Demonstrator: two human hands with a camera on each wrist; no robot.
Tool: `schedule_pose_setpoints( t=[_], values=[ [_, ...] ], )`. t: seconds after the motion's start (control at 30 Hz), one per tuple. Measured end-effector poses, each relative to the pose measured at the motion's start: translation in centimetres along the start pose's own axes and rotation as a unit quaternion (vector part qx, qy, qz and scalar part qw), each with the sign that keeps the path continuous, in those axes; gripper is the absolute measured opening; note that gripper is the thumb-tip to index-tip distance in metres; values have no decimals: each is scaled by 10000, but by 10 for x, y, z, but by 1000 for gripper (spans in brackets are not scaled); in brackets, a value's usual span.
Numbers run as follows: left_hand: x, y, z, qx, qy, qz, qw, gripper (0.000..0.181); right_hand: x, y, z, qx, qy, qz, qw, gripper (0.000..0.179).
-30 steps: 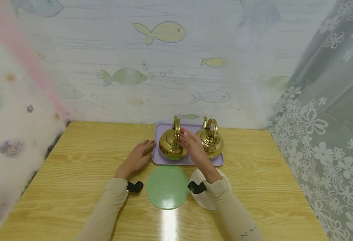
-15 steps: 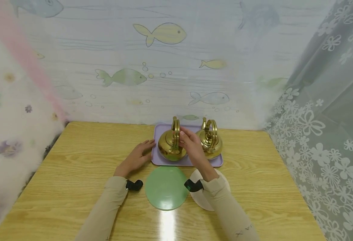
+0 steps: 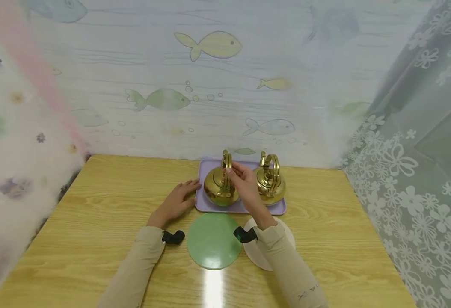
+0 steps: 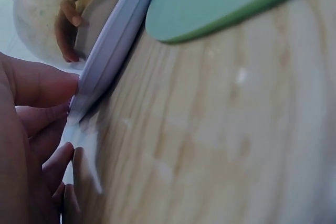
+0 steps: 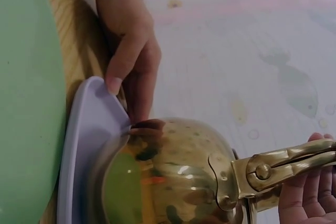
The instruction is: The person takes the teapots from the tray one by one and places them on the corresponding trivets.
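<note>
Two gold kettles stand side by side on a lilac tray point(image 3: 241, 208). My right hand point(image 3: 244, 184) is at the arched handle point(image 5: 289, 167) of the left kettle point(image 3: 215, 188), its thumb against the handle. In the right wrist view the fingers point(image 5: 311, 200) pass behind the handle and curl round it. The other kettle point(image 3: 272, 190) stands to the right of that hand, spout to the back. My left hand point(image 3: 174, 201) rests beside the tray's left edge, fingers extended. In the left wrist view its thumb point(image 4: 50, 85) touches the tray's rim.
A green round plate point(image 3: 214, 241) lies in front of the tray. To its right is a pale round plate point(image 3: 258, 254), partly covered by my right forearm. Behind the wooden table point(image 3: 106, 188) hangs a fish-patterned curtain point(image 3: 210, 107); a lace curtain borders the right side.
My right hand has moved slightly left onto the left kettle's handle, its thumb and fingers closing round it. The left hand has stayed at the tray's edge, and the kettles stand where they were.
</note>
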State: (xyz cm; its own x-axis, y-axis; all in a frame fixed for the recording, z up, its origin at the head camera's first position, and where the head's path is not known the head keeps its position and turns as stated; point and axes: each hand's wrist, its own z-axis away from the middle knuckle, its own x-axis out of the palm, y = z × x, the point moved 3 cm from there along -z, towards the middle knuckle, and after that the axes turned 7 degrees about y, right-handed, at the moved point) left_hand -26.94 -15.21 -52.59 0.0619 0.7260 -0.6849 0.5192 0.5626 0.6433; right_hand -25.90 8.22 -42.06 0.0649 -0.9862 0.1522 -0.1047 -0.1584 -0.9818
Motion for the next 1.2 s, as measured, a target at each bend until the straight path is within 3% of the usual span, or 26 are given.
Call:
schedule_pose_setpoints(
  t=[0.3, 0.5, 0.7, 0.93, 1.2],
  values=[
    [8, 1, 5, 122, 196, -99, 9997, 56, -1, 1, 5, -208, 308, -47, 9993, 39],
    [8, 0, 5, 206, 350, -162, 9990, 55, -1, 3, 5, -412, 264, -59, 9988, 37],
    [10, -5, 6, 45, 299, -151, 9994, 56, -2, 4, 6, -614, 235, -136, 9977, 37],
    [6, -1, 4, 120, 484, -187, 9986, 56, -4, -2, 9, -932, 210, -206, 9952, 37],
    [4, 1, 3, 126, 546, -234, 9982, 58, -6, -10, 13, -986, 195, -270, 9946, 37]
  ],
)
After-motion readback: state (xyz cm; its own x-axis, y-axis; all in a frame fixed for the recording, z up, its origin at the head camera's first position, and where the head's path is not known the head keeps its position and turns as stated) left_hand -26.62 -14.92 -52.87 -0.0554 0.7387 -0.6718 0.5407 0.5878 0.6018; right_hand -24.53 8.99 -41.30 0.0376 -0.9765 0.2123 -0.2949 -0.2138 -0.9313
